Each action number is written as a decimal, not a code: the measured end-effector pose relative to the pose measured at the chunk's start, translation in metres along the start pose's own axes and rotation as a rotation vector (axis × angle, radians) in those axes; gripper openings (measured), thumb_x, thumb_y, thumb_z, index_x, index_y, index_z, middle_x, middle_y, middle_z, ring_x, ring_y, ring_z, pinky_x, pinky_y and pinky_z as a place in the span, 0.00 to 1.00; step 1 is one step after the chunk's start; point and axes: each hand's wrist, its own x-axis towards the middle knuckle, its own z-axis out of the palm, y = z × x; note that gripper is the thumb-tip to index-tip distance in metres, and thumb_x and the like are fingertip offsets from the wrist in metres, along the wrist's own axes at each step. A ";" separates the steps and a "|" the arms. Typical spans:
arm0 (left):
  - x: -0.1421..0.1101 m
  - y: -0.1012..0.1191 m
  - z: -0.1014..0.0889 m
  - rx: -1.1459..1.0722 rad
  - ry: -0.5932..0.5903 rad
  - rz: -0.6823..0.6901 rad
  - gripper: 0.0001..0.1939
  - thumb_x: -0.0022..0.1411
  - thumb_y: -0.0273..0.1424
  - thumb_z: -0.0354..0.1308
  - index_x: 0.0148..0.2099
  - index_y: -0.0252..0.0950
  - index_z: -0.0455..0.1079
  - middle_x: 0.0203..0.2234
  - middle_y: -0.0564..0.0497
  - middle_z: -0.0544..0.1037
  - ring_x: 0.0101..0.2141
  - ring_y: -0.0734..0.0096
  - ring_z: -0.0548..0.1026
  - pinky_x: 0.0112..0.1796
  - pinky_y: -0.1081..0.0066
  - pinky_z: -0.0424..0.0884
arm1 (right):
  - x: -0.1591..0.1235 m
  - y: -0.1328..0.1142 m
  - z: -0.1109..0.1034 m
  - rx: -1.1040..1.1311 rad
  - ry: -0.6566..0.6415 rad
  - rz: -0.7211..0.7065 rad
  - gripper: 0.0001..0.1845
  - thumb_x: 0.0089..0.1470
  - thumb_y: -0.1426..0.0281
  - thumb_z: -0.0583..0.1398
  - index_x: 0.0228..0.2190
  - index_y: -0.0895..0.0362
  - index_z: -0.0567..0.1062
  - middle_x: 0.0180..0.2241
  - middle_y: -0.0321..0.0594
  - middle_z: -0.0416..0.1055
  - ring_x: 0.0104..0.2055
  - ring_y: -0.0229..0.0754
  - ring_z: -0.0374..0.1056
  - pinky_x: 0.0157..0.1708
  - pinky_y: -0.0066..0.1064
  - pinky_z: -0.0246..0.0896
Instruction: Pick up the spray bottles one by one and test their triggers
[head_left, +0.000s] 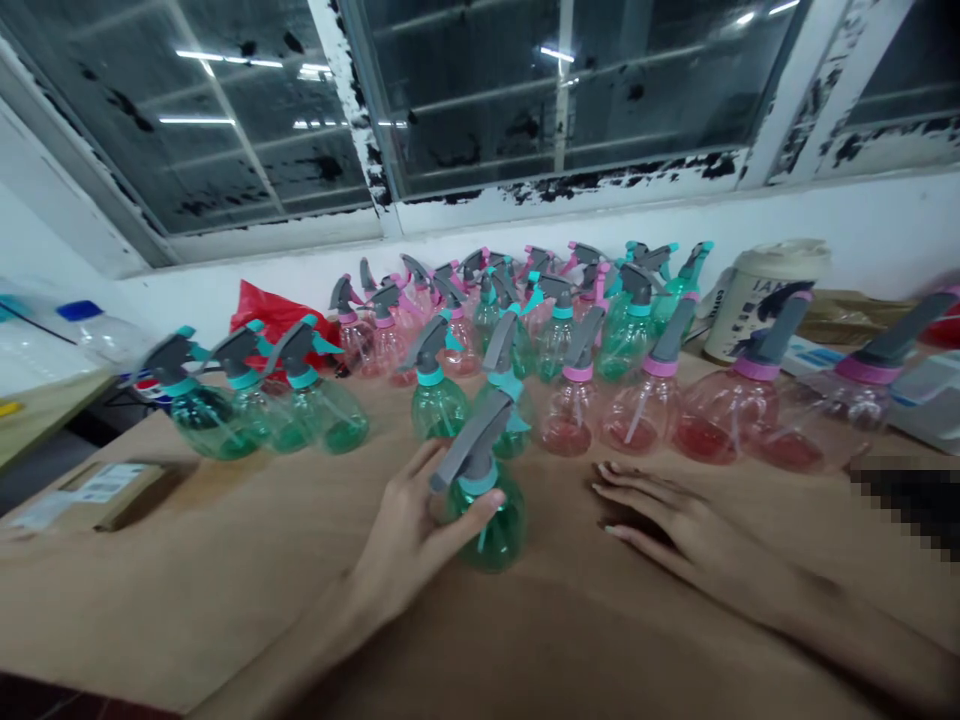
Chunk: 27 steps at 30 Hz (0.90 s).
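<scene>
My left hand is wrapped round a green spray bottle with a teal collar and a grey trigger head, near the middle of the table. The bottle stands roughly upright, its thumb side facing me. My right hand rests with fingers stretched out on the tabletop, holding nothing. Just beyond it stand pink spray bottles with grey heads and pink collars. More green spray bottles stand behind the held one, and another green group is to the left.
A crowd of pink and green spray bottles lines the wall at the back. A red plastic bag lies behind the left group. On the left is a flat cardboard box; at back right stands a printed paper cup. The wooden table spans the foreground.
</scene>
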 end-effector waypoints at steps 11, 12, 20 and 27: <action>-0.019 -0.085 -0.068 0.172 0.306 -0.303 0.20 0.56 0.46 0.55 0.41 0.35 0.70 0.39 0.44 0.76 0.39 0.55 0.76 0.27 0.69 0.71 | 0.087 -0.092 -0.031 0.089 0.130 -0.066 0.18 0.59 0.61 0.51 0.49 0.51 0.68 0.46 0.38 0.72 0.39 0.44 0.72 0.40 0.39 0.68; -0.015 -0.090 -0.069 0.179 0.310 -0.293 0.20 0.56 0.46 0.55 0.41 0.35 0.70 0.38 0.44 0.76 0.39 0.56 0.76 0.30 0.68 0.72 | 0.099 -0.100 -0.028 0.103 0.147 -0.068 0.19 0.58 0.61 0.51 0.49 0.52 0.68 0.46 0.39 0.72 0.36 0.44 0.72 0.38 0.39 0.69; 0.014 -0.119 -0.068 0.282 0.345 -0.214 0.19 0.56 0.46 0.56 0.41 0.36 0.69 0.33 0.47 0.75 0.34 0.59 0.76 0.33 0.66 0.71 | 0.166 -0.133 -0.001 0.090 0.279 0.107 0.34 0.54 0.57 0.54 0.58 0.60 0.57 0.50 0.52 0.68 0.41 0.55 0.70 0.39 0.46 0.65; 0.034 -0.127 -0.067 0.291 0.321 -0.116 0.16 0.58 0.44 0.56 0.42 0.38 0.68 0.33 0.48 0.77 0.34 0.61 0.76 0.34 0.66 0.70 | 0.191 -0.147 0.003 0.047 0.209 0.252 0.39 0.50 0.50 0.54 0.53 0.69 0.61 0.36 0.58 0.72 0.39 0.59 0.69 0.31 0.45 0.63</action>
